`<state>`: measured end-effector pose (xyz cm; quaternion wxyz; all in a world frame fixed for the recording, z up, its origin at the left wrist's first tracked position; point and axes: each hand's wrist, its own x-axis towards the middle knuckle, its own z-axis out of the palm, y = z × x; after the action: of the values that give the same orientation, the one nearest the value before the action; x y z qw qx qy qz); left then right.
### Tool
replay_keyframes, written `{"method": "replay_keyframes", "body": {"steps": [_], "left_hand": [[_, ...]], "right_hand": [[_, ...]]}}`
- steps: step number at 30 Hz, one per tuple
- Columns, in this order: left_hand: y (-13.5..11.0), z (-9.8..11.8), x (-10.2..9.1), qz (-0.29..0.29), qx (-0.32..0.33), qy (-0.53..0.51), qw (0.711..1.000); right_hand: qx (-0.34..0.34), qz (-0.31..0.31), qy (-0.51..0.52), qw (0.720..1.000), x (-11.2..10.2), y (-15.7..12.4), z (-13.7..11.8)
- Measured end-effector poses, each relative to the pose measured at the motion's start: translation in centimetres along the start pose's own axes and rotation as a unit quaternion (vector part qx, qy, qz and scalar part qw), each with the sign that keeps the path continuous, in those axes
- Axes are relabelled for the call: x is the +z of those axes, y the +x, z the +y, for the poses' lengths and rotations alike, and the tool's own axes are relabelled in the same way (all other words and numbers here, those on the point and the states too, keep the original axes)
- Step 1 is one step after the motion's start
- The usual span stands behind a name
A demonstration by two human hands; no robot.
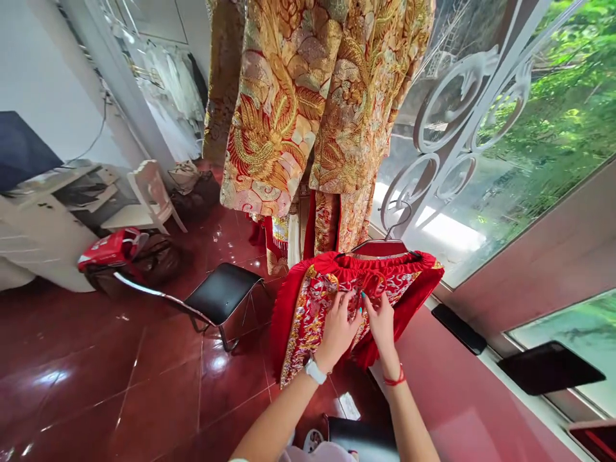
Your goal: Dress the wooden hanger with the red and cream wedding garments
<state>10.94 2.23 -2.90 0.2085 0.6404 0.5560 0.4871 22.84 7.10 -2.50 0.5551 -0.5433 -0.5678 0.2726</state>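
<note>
A red embroidered skirt (317,301) with an elastic waistband hangs from a hanger (385,246) at centre right. Both my hands are pressed against its front, just below the waistband. My left hand (339,327), with a white watch on the wrist, has its fingers curled into the fabric near a thin red cord. My right hand (380,321), with a red string bracelet, pinches the cloth right beside it. Above hangs a gold and red embroidered jacket (308,102), filling the top middle of the view.
A black stool (222,294) with metal legs stands on the glossy red tile floor at left of the skirt. A red bag (113,249), a white chair (151,192) and a white desk (43,218) are further left. A window with white scrollwork (462,122) runs along the right.
</note>
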Motion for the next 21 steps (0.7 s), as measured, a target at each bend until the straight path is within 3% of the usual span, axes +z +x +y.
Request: {"method": "replay_keyframes", "body": {"steps": [5, 9, 13, 18, 21], "left_hand": [[1.9, 0.3, 2.0, 0.036, -0.056, 0.041, 0.997], [0.6, 0.5, 3.0, 0.048, -0.050, 0.031, 0.997], [-1.0, 0.3, 2.9, 0.019, -0.028, 0.047, 0.998], [-6.2, -3.3, 1.2, -0.025, 0.013, 0.155, 0.987], [-11.3, -6.7, 0.3, -0.145, -0.051, 0.256, 0.954]], "right_hand": [[0.034, -0.036, 0.016, 0.999, -2.8, -1.8, 3.1], [0.071, -0.053, 0.063, 0.994, -4.5, -4.2, 4.6], [0.082, -0.088, 0.095, 0.988, -4.7, -5.8, 4.2], [0.079, -0.091, 0.076, 0.990, -7.0, -5.0, 3.0], [0.041, -0.085, 0.038, 0.995, -8.9, -3.6, 1.7]]}}
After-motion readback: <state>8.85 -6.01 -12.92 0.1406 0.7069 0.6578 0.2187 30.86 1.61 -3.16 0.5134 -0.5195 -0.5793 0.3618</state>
